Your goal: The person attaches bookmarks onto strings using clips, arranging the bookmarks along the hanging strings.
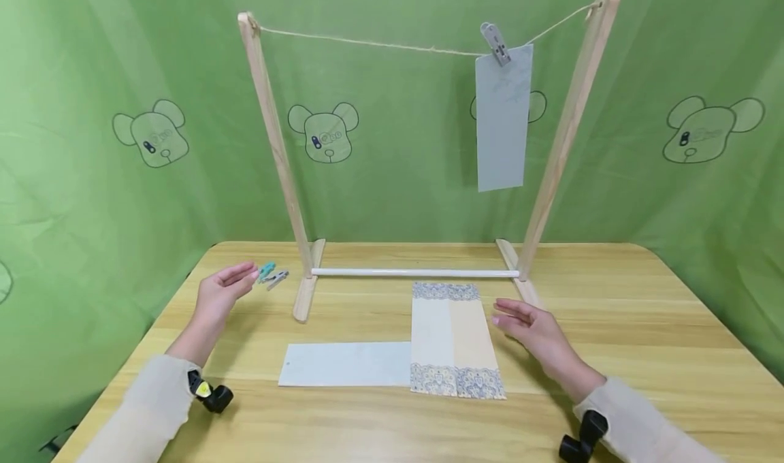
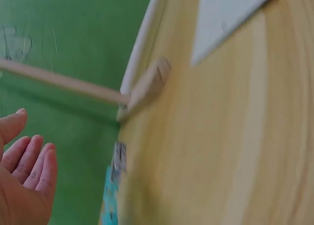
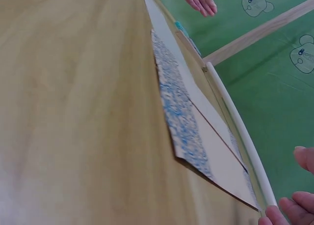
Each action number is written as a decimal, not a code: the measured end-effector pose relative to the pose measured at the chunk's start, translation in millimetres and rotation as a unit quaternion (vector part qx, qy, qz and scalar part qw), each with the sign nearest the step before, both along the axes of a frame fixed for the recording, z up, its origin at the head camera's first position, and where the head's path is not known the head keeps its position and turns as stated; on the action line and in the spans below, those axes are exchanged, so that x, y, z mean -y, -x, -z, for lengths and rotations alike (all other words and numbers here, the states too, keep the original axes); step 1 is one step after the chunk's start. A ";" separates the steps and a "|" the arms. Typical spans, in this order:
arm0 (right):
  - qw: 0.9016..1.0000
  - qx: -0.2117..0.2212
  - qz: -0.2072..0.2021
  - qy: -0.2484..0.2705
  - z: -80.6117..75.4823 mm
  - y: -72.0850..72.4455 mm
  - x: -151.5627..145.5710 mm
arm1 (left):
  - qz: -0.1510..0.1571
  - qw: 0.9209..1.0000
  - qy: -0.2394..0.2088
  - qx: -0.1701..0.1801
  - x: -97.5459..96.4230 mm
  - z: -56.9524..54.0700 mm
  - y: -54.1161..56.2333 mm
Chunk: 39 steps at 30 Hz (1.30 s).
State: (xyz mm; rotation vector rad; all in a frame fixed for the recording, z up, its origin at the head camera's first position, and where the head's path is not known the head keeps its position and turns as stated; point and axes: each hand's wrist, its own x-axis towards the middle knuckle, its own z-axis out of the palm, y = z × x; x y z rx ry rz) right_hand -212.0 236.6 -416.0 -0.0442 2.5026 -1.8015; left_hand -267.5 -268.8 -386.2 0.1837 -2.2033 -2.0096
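My left hand (image 1: 222, 294), fingers loosely extended and holding nothing, hovers beside a teal clothespin (image 1: 266, 270) and a grey clothespin (image 1: 278, 280) at the table's left. Both clothespins also show past the fingertips in the left wrist view. Over the table on the other side, my right hand (image 1: 539, 337) is empty, its relaxed fingers pointing at two cards with blue lace-pattern ends, one white (image 1: 431, 330) and one cream (image 1: 473, 333). A pale blue-grey card (image 1: 346, 364) lies sideways, its right end at the white card's edge.
A wooden frame, with a left post (image 1: 275, 129) and right post (image 1: 566, 133), stands at the back. A sagging string (image 1: 367, 43) joins the posts. From it hangs a pale card (image 1: 502, 129) under a grey clothespin (image 1: 495, 43). A white rod (image 1: 413, 272) spans the base.
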 end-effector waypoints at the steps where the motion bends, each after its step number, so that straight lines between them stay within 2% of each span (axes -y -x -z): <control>1: 1.000 0.002 -0.001 -0.004 1.7 -1.1 0.5 | -0.007 1.000 -0.003 0.007 3.2 2.9 0.7; 6: 1.000 0.005 -0.004 -0.017 9.5 -4.0 3.4 | -0.053 0.997 -0.043 0.021 17.8 12.2 6.2; 9: 1.000 0.010 -0.003 -0.023 12.9 -6.0 6.4 | -0.072 0.995 -0.063 0.032 25.8 16.0 9.2; 15: 0.999 0.012 0.013 -0.039 17.7 -6.4 14.1 | -0.106 0.992 -0.049 0.051 37.3 25.6 17.1; 21: 0.997 0.011 0.028 -0.072 18.9 -4.3 17.7 | -0.105 0.991 -0.016 0.082 40.9 27.8 26.0; 26: 0.995 0.012 0.043 -0.094 19.6 -2.8 18.8 | -0.096 0.990 -0.024 0.096 39.4 32.1 32.5; 33: 0.989 -0.019 0.045 -0.137 23.5 -1.6 23.6 | -0.105 0.991 0.010 0.085 38.0 41.9 40.4; 39: 0.981 -0.046 0.030 -0.184 26.0 -0.8 27.9 | -0.110 0.991 0.017 0.078 39.1 47.1 43.9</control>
